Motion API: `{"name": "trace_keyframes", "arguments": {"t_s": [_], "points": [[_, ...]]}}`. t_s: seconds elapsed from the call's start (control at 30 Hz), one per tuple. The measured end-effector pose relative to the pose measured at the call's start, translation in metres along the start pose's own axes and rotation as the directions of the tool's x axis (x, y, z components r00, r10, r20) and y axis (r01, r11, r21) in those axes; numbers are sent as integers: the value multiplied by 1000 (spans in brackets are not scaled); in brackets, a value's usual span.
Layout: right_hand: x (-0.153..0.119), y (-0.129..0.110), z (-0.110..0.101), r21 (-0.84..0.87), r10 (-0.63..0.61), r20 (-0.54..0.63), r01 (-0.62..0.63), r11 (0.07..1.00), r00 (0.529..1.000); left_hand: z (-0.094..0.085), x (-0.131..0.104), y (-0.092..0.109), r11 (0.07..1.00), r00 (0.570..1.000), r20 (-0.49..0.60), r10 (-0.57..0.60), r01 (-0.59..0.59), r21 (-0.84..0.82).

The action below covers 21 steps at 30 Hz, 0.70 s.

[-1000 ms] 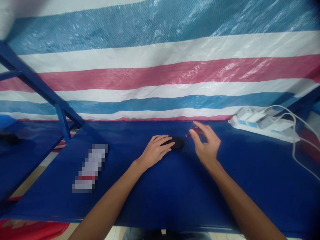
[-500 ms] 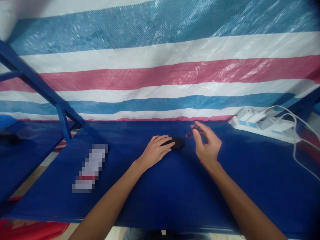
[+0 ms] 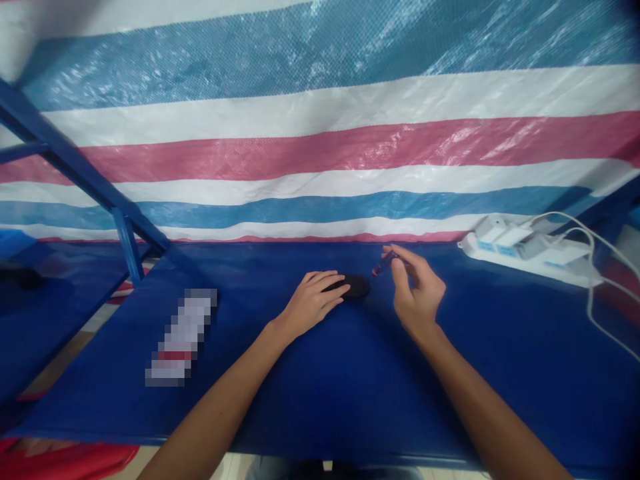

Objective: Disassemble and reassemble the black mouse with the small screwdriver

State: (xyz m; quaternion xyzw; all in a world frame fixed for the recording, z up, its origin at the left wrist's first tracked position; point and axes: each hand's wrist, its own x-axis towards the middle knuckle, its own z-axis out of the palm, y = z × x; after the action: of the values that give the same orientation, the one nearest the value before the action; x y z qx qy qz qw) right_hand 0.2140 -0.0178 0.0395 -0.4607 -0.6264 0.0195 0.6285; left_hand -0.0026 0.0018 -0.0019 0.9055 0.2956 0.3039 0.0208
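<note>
A black, low, oval object [image 3: 358, 287], shaped much like a computer mouse, lies on the blue tabletop [image 3: 320, 387]. Over its left end rests my left hand [image 3: 315, 297], the fingers reaching across it and holding it down. Just to the right, my right hand [image 3: 417, 287] pinches a small slim dark piece with a red end [image 3: 383, 265] between thumb and fingers. Its red end points down and left toward the black object, with a small gap between them. Fingers cover the upper part of the slim piece, and its exact kind is not clear.
A white power strip [image 3: 530, 257] with plugged-in adapters and white cables sits at the back right. A pixelated, pale oblong item [image 3: 183, 337] lies at the left. Behind the table hangs a striped plastic sheet [image 3: 320, 153]. A blue metal frame [image 3: 85, 173] rises at the left.
My right hand has shifted very slightly to the right, still pinching the slim piece. My left hand and the black object have stayed in place.
</note>
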Motion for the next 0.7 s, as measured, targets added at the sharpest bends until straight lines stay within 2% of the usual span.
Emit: {"name": "trace_keyframes", "arguments": {"t_s": [0.53, 0.7], "points": [[0, 2, 0, 17, -10, -13, 10, 1000, 1000, 0, 0, 0, 1000, 1000, -10, -2, 2, -4], [2, 1, 1, -44, -26, -34, 25, 999, 999, -1, 1, 1, 1000, 1000, -14, -8, 8, -17]]}}
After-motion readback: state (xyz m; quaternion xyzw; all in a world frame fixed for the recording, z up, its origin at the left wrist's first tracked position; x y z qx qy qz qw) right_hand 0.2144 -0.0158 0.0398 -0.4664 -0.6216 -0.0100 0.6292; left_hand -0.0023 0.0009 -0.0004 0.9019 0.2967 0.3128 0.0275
